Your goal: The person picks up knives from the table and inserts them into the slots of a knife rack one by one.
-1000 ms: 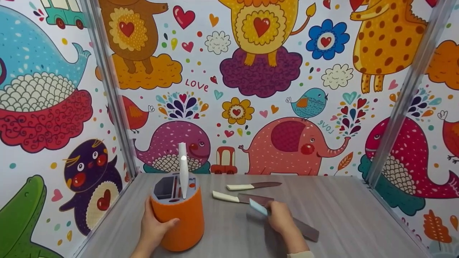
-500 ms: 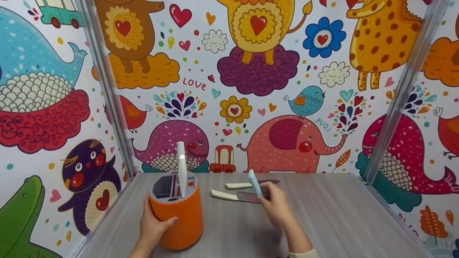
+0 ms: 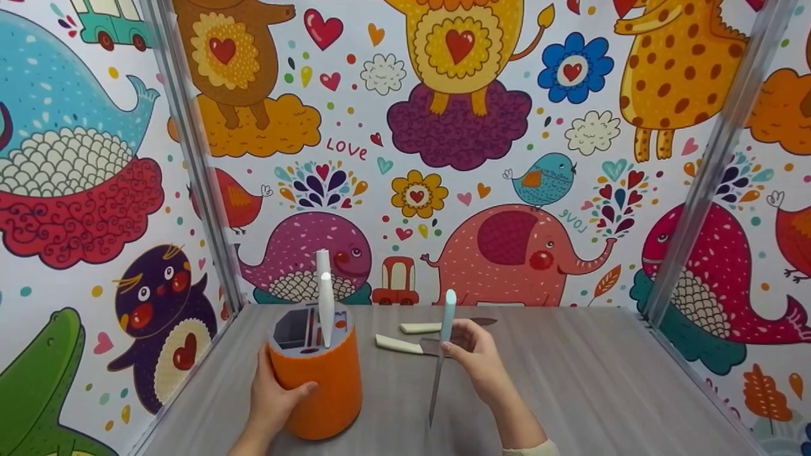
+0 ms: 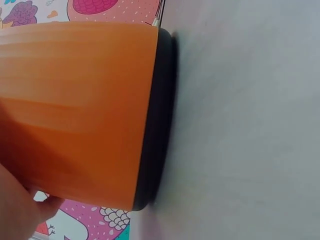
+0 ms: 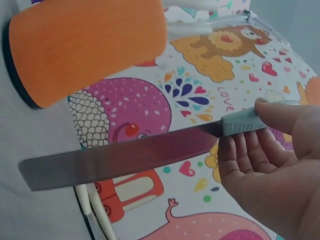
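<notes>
My left hand [image 3: 272,392] grips the side of an orange knife block [image 3: 326,392], its thumb across the front. The block stands upright on the table, its grey slotted top showing and white handles [image 3: 325,310] sticking up from it. In the left wrist view, the block's black base sits at the tabletop. To the right of the block, my right hand [image 3: 478,358] pinches the light blue handle of a kitchen knife [image 5: 120,159] between thumb and fingers. Its broad blade points down, seen nearly edge-on in the head view and flat in the right wrist view.
Two knives with cream handles lie on the grey table [image 3: 583,380] behind my right hand: a nearer one [image 3: 399,344] and a farther one [image 3: 421,328]. Cartoon-printed walls [image 3: 355,126] close off the back and both sides, with metal posts [image 3: 196,158] at the corners.
My right hand has lifted the blue-handled knife off the table and turned it from lying slanted to upright, blade down. My left hand stays on the knife block.
</notes>
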`<action>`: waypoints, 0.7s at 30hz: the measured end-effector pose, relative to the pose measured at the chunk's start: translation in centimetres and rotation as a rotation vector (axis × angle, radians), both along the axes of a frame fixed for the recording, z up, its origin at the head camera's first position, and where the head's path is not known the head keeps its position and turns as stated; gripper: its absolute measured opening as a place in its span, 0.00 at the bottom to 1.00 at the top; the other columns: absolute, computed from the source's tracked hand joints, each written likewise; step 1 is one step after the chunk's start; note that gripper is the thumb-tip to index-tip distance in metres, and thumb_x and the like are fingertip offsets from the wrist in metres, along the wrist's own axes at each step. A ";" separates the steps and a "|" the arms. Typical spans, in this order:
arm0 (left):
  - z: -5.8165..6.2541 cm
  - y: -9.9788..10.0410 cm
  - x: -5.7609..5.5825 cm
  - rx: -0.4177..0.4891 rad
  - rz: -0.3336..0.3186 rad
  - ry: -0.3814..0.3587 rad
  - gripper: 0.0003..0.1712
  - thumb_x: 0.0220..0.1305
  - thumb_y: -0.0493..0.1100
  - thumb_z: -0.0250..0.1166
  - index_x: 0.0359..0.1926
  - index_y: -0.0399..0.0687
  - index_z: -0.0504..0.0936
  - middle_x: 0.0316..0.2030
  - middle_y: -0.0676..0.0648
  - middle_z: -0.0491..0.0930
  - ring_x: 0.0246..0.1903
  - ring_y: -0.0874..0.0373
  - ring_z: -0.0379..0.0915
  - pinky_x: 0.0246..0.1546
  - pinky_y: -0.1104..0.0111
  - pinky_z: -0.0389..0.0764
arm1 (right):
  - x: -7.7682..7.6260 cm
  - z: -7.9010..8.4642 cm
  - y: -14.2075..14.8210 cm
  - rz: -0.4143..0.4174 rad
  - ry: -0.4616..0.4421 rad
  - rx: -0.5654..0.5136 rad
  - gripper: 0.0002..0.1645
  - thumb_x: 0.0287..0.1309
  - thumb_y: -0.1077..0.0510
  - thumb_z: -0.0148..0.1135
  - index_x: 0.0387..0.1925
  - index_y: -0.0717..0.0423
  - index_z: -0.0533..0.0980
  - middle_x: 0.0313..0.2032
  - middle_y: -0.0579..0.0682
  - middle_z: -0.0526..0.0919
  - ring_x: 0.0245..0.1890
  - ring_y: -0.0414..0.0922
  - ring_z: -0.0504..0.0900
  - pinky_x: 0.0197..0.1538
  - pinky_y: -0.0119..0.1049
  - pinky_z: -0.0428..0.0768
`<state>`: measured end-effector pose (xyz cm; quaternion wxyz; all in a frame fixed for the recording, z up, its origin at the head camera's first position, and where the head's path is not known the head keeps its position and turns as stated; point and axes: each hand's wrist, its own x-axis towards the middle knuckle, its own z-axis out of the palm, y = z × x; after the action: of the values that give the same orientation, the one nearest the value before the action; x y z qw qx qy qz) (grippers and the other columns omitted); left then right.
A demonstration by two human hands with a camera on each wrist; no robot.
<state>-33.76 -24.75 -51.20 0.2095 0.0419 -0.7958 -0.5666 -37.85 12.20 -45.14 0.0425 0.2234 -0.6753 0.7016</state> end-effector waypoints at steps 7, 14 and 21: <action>1.5 2.3 1.8 -0.085 0.274 0.413 0.39 0.69 0.47 0.61 0.74 0.42 0.56 0.70 0.37 0.64 0.67 0.45 0.60 0.74 0.70 0.56 | 1.3 0.1 -2.0 0.024 0.036 0.051 0.21 0.61 0.63 0.66 0.53 0.66 0.73 0.44 0.56 0.81 0.45 0.49 0.82 0.49 0.34 0.83; 4.9 4.5 3.9 -0.262 0.372 0.625 0.34 0.56 0.36 0.69 0.65 0.41 0.71 0.59 0.38 0.75 0.57 0.49 0.70 0.63 0.89 0.56 | 2.6 0.0 -4.5 0.055 0.056 0.085 0.20 0.59 0.61 0.68 0.51 0.63 0.74 0.44 0.60 0.81 0.42 0.45 0.82 0.45 0.34 0.84; 7.3 7.9 7.0 -0.138 0.145 0.358 0.26 0.68 0.44 0.64 0.65 0.49 0.72 0.60 0.49 0.75 0.58 0.61 0.72 0.63 0.82 0.67 | 4.3 -0.3 -6.8 0.142 0.041 0.081 0.19 0.58 0.63 0.66 0.50 0.63 0.74 0.43 0.60 0.81 0.41 0.44 0.83 0.45 0.34 0.85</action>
<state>-26.74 -16.88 -43.89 0.3902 -0.0165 -0.7779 -0.4923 -33.57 5.43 -45.46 -0.0026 0.2868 -0.6844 0.6704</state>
